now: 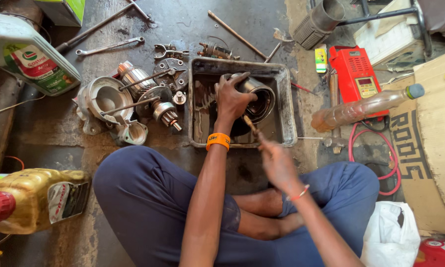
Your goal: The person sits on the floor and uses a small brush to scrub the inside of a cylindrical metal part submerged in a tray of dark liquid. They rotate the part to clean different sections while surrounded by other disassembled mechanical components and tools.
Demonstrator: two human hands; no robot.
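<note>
Two hands at work over a grimy metal tray (287, 106) on the workshop floor: left hand (232, 99) clamped on a cylindrical motor housing (258, 96) inside it, right hand (278, 163) gripping a thin brush (251, 126). Best done braced, bristles angled into the bore.

The person sits cross-legged on the stained floor before a square metal tray (287, 106) holding dark liquid. The left hand (232, 99) grips the top of a cylindrical metal housing (257, 96) standing tilted in the tray. The right hand (277, 163) holds a thin brush (251, 124), its tip pointing toward the housing. Left of the tray lie a round metal end cover (104, 99), a rotor (133, 75) and a small gear shaft (165, 113). A spanner (109, 47) lies farther back. A red meter box (356, 74) and a plastic bottle (366, 106) sit right of the tray.
</note>
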